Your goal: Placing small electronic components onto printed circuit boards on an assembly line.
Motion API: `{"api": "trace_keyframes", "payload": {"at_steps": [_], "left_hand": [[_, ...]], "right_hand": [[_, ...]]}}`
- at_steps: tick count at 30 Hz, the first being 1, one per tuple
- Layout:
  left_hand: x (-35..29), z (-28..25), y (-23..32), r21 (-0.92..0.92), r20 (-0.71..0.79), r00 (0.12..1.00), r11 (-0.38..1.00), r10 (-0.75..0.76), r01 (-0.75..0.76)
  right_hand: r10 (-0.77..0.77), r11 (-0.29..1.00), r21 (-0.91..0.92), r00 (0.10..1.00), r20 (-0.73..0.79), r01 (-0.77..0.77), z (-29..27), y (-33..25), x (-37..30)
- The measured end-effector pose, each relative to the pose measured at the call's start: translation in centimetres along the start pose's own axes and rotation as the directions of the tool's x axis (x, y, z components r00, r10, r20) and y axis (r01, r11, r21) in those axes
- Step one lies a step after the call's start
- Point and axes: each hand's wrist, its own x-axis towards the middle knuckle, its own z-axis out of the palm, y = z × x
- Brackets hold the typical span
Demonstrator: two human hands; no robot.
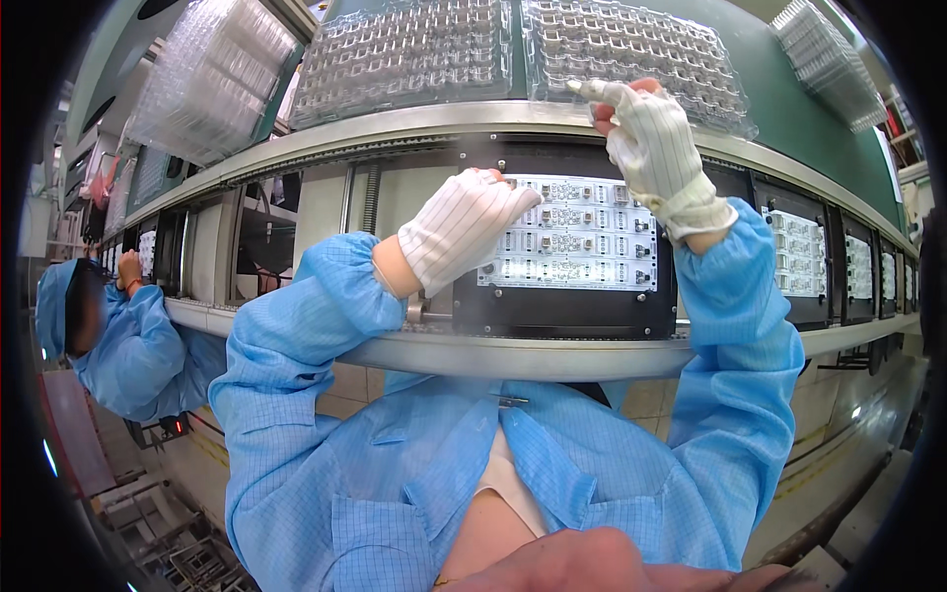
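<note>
In front of me lies a white circuit board panel with rows of small parts, set in a black fixture. My left hand, in a white striped glove with bare fingertips, is closed at the panel's upper left corner. Its fingertips are pressed together, and what they hold, if anything, is hidden. My right hand, gloved likewise, is raised over the near edge of a clear plastic tray with rows of small pockets. Its index finger points left with the thumb apart below it, and I see nothing held between them.
A second clear tray stands left of the first. Stacked empty trays rise at the far left, another stack at the far right. More fixtures with panels line the rail rightward. A co-worker in blue sits left.
</note>
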Motion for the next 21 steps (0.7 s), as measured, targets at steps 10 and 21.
{"api": "trace_keyframes", "payload": {"at_steps": [10,21], "left_hand": [[-0.4,-0.3,-1.2,-0.312,-0.053,0.997,0.950,-0.052,0.033],[0.4,0.8,-0.3,-0.116,-0.081,0.994,0.990,0.070,-0.080]], "right_hand": [[0.240,0.955,0.167,0.969,0.059,-0.247,-1.1,-1.2,-3.5],[0.491,0.789,0.224,0.806,0.331,-0.572,-2.9,-4.0,-6.4]]}}
